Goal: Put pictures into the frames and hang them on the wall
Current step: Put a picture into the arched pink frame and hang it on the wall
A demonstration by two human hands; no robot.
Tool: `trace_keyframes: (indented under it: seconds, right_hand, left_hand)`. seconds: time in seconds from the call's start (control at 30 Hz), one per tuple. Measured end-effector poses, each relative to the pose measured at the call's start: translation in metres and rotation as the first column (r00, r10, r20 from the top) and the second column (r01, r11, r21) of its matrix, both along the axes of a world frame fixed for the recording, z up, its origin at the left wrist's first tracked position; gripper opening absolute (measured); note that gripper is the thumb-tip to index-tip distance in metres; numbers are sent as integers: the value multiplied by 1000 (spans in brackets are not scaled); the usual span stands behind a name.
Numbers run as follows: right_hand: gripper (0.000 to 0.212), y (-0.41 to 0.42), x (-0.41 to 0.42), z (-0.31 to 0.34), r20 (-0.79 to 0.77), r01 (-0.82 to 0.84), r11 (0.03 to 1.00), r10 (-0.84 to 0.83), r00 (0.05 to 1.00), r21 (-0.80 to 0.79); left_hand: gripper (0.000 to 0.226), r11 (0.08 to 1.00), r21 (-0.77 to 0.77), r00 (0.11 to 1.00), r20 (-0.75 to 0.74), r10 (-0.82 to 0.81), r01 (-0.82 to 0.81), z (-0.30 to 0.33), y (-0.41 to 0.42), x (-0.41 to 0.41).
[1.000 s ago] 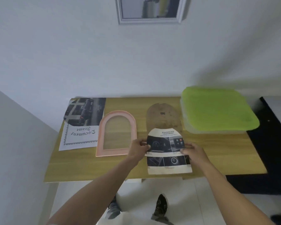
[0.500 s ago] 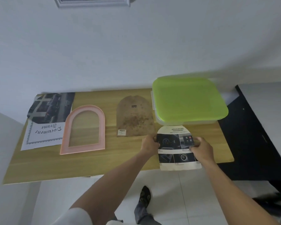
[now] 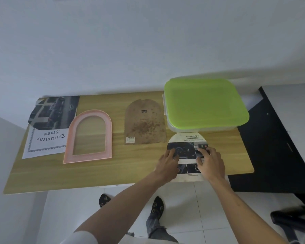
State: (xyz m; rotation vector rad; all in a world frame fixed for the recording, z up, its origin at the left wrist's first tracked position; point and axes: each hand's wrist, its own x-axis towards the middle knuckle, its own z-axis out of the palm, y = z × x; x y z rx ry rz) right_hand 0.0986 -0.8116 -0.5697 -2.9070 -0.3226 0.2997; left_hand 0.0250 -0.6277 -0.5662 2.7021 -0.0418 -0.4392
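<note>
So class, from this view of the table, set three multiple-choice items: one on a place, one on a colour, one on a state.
1. Where is the backing board?
A. between the pink frame and the box
B. left of the frame
C. on the box

2. The box lid is
A. blue
B. green
C. red

3. The arched picture is
A. inside the frame
B. on the wall
C. flat on the table under both hands

Key: 1 A, the board has the frame to its left and the box to its right. 2 B, the lid is lime green. 3 C, the left hand and right hand rest on it.
</note>
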Motion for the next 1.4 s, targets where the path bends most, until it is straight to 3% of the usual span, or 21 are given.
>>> trace_keyframes:
  seconds: [0.17,0.27,0.4,0.7,0.87,1.1,1.27,1.4]
  right_hand:
    - [35,2,-2,-3,103,-51,999,50,993,16]
    - [34,15,-5,-1,205,-144,980,114,972,135]
    - [38,59,-9,7,149,-272,899,233,961,344]
    - [25,218,-17,27,146,-450,809,428,892,377]
    - [29,322,-27,35,208,-589,741,552,808,321]
    - [38,466,-42,39,124,-685,695,676,726,220]
    - [46,540,-51,36,21,-672,717,681,732,184]
    - [58,581,-61,35,-47,-716,692,721,691,90]
  left_hand:
    - [54,997,-77,997,71,17,-12,3,7,-6]
    - [54,994,-100,989,140,51,-37,6,23,-13]
    - [45,983,-130,962,225,153,-126,10,64,-26]
    - [39,917,-115,859,322,399,-383,27,210,-68]
    - [38,868,-30,821,309,480,-496,34,316,-99]
    - [43,784,57,771,238,590,-618,36,448,-120]
    - [44,748,66,748,156,646,-660,29,509,-122]
    - [52,790,122,799,113,591,-601,19,545,-121]
